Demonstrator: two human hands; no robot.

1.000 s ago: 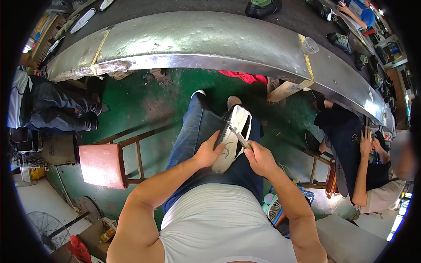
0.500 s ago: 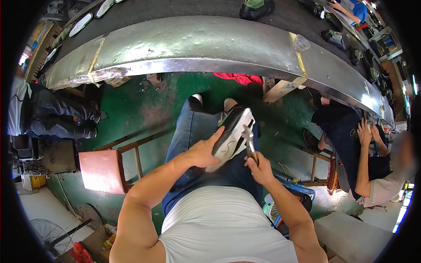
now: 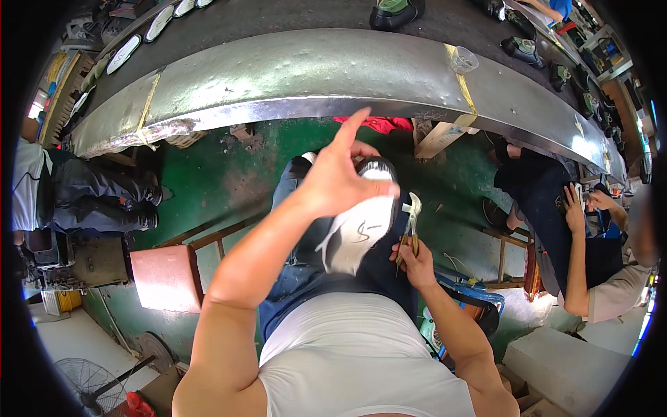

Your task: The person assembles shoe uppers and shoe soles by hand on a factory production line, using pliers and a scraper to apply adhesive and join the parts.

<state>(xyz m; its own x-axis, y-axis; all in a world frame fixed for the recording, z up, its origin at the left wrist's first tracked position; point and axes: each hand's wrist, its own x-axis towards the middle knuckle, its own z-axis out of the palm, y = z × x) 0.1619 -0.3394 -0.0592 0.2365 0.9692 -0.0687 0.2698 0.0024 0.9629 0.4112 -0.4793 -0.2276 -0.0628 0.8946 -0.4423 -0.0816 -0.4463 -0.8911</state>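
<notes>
A shoe in the making [image 3: 358,233], with a dark upper edge and a white underside bearing a handwritten mark, stands tilted over my lap, its underside facing me. My left hand [image 3: 340,174] spans its far, toe end. The thumb lies across the underside, the index finger sticks out away from the shoe, and other fingers curl behind the toe, partly hidden. Just right of the shoe, my right hand [image 3: 415,264] grips the handles of metal pincers [image 3: 414,212], lasting pincers by their look. Their head points away from me, apart from the shoe.
A metal-edged conveyor bench [image 3: 278,73] crosses ahead, carrying several shoes [image 3: 396,14] and a clear plastic cup [image 3: 464,60]. A padded stool [image 3: 165,278] stands left. One person [image 3: 97,181] is at the left; another [image 3: 590,257] works at the right. A fan [image 3: 90,382] stands lower left.
The shoe has turned so its underside faces me. My left hand has shifted from its side to the toe end. The pincers have come away from the shoe's edge, slightly right.
</notes>
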